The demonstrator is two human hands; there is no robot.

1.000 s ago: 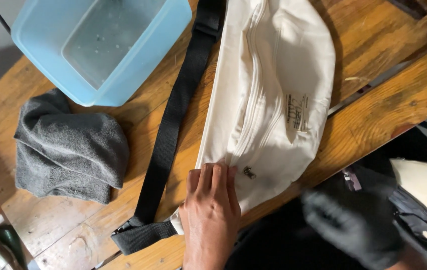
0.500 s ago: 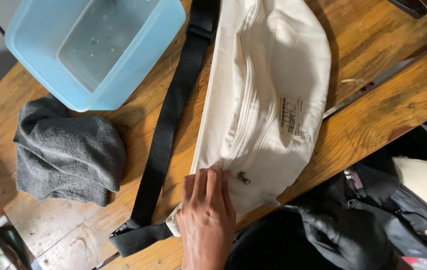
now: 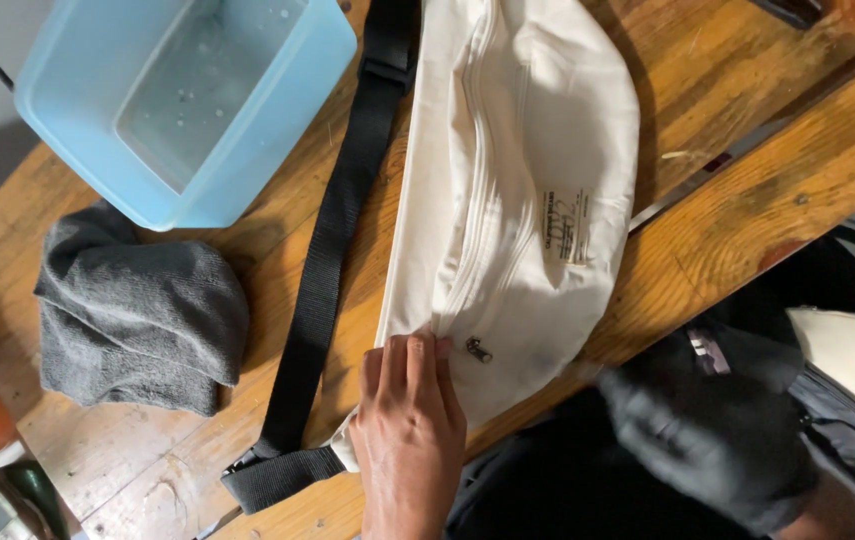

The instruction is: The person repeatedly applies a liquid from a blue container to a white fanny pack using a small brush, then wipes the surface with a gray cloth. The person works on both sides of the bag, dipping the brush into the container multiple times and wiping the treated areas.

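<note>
Bag (image 3: 517, 190), cream, lying flat on wooden table (image 3: 747, 200) | my left hand (image 3: 409, 430) pressed flat on its near end, fingers together, beside zip pull (image 3: 478, 349) | my right hand (image 3: 717, 440) in black cloth, blurred, grip cannot tell | black strap (image 3: 332, 240) alongside | grey towel (image 3: 137, 310), blue tub (image 3: 182, 100) to the left

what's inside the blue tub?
The blue tub holds clear water with a few bubbles; its pale bottom shows through, and nothing else is visible inside. Its top edge is cut off by the frame.
</note>
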